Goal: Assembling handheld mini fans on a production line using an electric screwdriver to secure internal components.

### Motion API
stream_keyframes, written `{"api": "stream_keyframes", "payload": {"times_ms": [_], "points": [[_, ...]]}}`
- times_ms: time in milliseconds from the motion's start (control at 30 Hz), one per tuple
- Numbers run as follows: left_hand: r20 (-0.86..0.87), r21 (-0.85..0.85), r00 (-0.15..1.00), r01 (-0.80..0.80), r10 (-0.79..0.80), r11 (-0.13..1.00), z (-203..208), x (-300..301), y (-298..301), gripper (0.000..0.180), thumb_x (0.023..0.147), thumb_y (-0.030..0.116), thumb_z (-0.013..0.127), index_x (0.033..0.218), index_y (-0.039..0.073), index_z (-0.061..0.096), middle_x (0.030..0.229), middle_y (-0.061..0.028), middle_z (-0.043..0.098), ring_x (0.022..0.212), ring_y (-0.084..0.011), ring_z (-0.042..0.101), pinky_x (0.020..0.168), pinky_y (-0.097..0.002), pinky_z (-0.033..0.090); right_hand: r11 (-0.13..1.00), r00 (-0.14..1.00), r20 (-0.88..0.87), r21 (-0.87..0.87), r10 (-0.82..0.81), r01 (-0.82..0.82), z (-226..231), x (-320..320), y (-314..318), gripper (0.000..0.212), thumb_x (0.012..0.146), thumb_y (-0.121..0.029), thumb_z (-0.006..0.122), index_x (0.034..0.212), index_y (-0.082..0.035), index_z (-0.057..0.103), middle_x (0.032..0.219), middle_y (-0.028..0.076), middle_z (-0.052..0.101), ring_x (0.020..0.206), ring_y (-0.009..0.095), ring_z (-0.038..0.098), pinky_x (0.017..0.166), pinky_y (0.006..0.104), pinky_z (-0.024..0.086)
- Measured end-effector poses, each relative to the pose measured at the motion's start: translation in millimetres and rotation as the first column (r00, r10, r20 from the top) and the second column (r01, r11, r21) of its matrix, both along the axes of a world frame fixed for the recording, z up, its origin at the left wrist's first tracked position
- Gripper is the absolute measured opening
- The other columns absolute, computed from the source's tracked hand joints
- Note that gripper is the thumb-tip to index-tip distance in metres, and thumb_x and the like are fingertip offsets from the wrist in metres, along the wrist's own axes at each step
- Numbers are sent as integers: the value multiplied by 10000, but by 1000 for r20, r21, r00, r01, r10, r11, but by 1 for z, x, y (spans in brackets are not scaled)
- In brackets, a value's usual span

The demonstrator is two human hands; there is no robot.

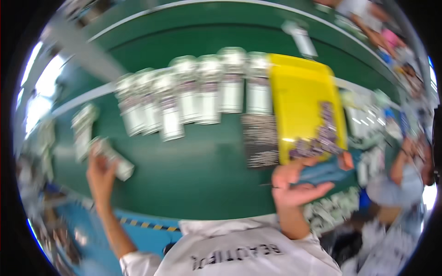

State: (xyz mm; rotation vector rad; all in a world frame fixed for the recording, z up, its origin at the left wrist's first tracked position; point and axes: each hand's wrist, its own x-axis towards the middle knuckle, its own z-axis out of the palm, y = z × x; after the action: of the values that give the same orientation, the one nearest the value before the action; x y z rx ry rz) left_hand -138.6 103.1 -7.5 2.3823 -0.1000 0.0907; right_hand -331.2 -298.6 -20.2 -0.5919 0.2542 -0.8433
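Note:
My left hand [100,171] is closed round a white elongated part [120,164] with a pale greenish end, at the left of the green table. Just beyond it lies a similar white part [83,131]. My right hand [292,184], at the right front, has its fingers round a blue-grey handheld tool [324,172] with an orange end. The tool's exact kind is blurred. It lies over the near edge of a yellow tray [304,85] that holds small purple-brown pieces [317,142].
Several white parts [191,103] stand in a row across the table [198,170]. A dark mat [260,142] with rows of thin light pieces lies beside the tray. More white parts [334,209] are heaped at the right front. Co-workers sit at the right; one person's hand [405,154] shows there.

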Motion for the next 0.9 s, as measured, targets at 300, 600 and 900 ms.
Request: {"api": "stream_keyframes", "payload": {"times_ms": [300, 600, 900], "points": [[71, -50, 978, 202, -198, 978, -44, 36, 31, 284, 973, 67, 604, 1232, -43, 633, 955, -19, 609, 830, -85, 524, 755, -221, 429, 697, 767, -460, -717, -448, -23, 54, -46, -124, 460, 948, -483, 562, 1093, -47, 547, 755, 94, 649, 400, 113, 443, 371, 262, 343], [173, -93, 911, 392, -373, 915, -29, -36, -61, 90, 883, -72, 577, 953, -58, 630, 895, -101, 599, 820, -191, 563, 757, -275, 434, 279, 391, -669, -667, -632, -691, 39, -16, -189, 267, 823, -56, 723, 1069, -12, 627, 915, 50, 734, 828, 137, 678, 766, 294, 525], [80, -317, 880, 468, -468, 825, -17, -93, -147, 177, 724, -94, 669, 875, -7, 704, 814, -67, 530, 699, -179, 515, 627, -275, 411, 137, 305, -531, -639, -791, -757, 26, -1, -179, 267, 789, -96, 715, 1020, -24, 601, 842, 106, 715, 732, 269, 711, 679, 379, 542]]}}
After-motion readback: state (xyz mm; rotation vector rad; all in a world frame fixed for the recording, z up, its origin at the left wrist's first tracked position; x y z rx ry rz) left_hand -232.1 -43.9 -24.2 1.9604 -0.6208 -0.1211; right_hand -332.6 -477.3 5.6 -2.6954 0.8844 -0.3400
